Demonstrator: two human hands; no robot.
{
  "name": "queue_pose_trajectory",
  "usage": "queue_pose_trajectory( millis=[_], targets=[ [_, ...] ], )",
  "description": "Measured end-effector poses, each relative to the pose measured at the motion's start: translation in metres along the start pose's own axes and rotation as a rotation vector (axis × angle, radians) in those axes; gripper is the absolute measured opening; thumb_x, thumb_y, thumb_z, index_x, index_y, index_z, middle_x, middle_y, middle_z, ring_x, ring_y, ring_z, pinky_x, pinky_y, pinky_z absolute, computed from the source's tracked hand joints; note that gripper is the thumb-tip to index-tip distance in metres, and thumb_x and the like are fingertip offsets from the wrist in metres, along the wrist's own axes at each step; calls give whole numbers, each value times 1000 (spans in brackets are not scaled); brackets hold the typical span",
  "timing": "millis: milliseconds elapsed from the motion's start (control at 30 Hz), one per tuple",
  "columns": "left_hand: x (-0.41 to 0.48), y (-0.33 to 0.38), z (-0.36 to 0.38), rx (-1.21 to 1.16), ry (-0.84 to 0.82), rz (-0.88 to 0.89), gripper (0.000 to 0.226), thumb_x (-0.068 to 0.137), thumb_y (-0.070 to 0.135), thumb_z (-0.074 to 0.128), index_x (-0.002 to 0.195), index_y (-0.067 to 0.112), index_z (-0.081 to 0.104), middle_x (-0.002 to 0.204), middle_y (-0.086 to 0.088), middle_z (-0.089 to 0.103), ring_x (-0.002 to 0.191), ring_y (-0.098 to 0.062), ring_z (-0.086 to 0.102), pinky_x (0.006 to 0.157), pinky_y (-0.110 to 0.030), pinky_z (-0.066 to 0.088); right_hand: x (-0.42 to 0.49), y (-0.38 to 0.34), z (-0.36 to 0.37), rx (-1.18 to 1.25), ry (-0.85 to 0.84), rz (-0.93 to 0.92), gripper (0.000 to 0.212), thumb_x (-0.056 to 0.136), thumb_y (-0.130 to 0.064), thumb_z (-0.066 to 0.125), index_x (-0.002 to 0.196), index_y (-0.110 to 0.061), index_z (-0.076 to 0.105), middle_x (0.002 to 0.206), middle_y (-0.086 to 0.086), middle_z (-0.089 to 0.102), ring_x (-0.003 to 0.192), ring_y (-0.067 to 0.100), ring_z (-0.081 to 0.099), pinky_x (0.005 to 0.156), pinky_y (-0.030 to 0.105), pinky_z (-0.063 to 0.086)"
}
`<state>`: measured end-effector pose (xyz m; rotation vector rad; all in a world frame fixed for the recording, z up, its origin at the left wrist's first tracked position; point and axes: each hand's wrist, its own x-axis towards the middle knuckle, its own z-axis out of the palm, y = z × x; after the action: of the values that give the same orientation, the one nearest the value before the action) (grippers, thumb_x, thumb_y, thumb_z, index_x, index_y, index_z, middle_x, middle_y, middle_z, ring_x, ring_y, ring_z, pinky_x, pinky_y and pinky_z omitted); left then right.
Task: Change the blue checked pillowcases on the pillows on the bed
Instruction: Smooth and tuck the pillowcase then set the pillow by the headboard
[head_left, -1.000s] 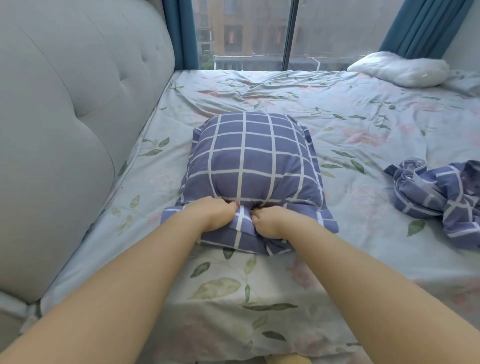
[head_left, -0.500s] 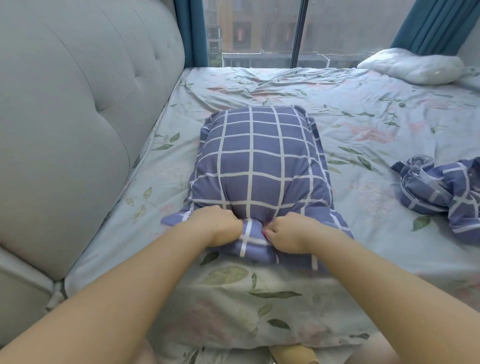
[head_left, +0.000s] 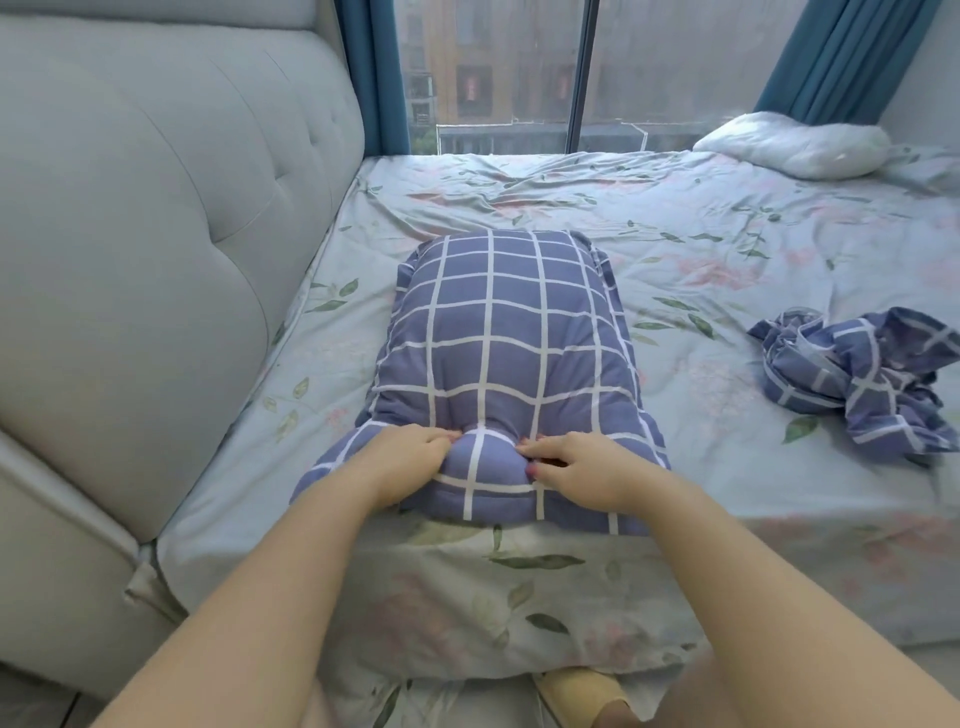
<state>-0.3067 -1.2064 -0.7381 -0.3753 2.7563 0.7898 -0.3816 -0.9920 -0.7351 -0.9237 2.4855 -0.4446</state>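
While the pillow (head_left: 506, 291) in its blue checked pillowcase (head_left: 488, 467) lies at the bed's (head_left: 519, 587) near edge, the left hand (head_left: 400, 460) and right hand (head_left: 584, 467) pinch its near end with curled fingers (head_left: 439, 440).

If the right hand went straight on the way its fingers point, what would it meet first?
The bulging near end of the checked pillow, which its fingers touch; beyond that, probably the left hand.

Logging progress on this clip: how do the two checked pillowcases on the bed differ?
The near pillowcase is filled and fairly smooth; the right pillowcase lies crumpled in a heap. The left hand and right hand pinch the near one's end; the right one lies untouched. Both are blue with white checks.
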Motion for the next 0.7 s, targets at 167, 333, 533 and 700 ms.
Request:
queue_pose_trajectory(
  millis=[167,333,533,700],
  targets=[
    [-19,2,-2,79,315,186,39,100,30,49,138,29,56,142,11,54,132,-14,46,108,-32,38,-8,-12,-4,80,334,-52,36,95,-14,45,121,-27,67,124,-7,66,115,16,58,97,37,48],
    [-23,9,0,6,420,302,29,94,19,54,114,31,71,114,16,62,106,-12,55,90,-38,49,-8,-23,-1,126,429,-152,51,83,8,36,107,-22,70,106,0,68,100,19,60,88,37,51],
    [2,10,12,208,85,132,41,100,27,36,135,33,56,142,7,55,129,-22,48,101,-38,44,30,-18,18,-127,127,-73,36,96,-13,39,122,-22,63,121,6,65,111,31,56,90,39,47],
    [40,19,8,377,8,151,46,105,16,27,149,21,39,152,-4,43,132,-30,45,104,-40,39,60,-16,11,-174,87,-7,36,103,-23,31,128,-21,56,130,6,61,112,33,54,90,39,44]
  ],
)
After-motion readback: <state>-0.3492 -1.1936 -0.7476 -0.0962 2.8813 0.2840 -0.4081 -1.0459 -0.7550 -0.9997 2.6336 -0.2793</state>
